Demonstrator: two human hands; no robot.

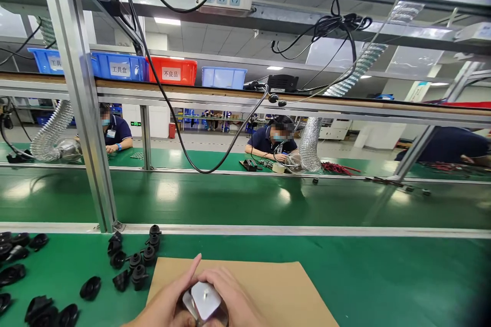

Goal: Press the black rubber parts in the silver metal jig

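Both hands clasping small white square plastic part with metal pin at near edge, over brown cardboard sheet on green worktop. Left hand and right hand each gripping part. Risk: part sitting at fingertips only, likely slipping; loose black moulded plastic pieces lying near left, elbow possibly knocking them.

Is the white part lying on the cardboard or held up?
Held up: the left hand and right hand grip the white part above the cardboard sheet.

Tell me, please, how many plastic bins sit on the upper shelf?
4: a blue bin far left, a second blue bin, a red bin, then a pale blue bin. Others may be hidden.
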